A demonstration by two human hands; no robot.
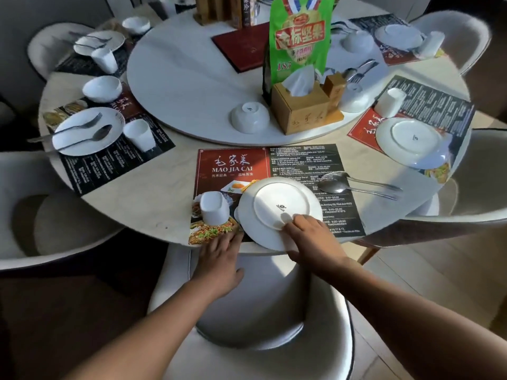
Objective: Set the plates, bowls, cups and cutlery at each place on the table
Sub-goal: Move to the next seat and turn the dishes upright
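A white plate point(274, 198) lies upside down on the near placemat point(233, 165), its near edge lifted and tilted over the table's front edge. My right hand point(310, 234) grips that near edge, fingers on its base ring. My left hand point(222, 250) lies flat with straight fingers on the placemat's near-left corner, beside the plate. An upturned white cup point(214, 208) stands just left of the plate. Two spoons point(354, 182) lie on the mat's right side. An upturned bowl point(249, 116) sits on the turntable point(175, 86).
Left places hold plates with cutlery point(85, 131), bowls and cups. The right place has an upturned plate point(411, 141) and cup point(389, 102). A wooden tissue box point(301, 108) and green snack bag point(300, 39) stand on the turntable. A chair point(260, 325) stands below my hands.
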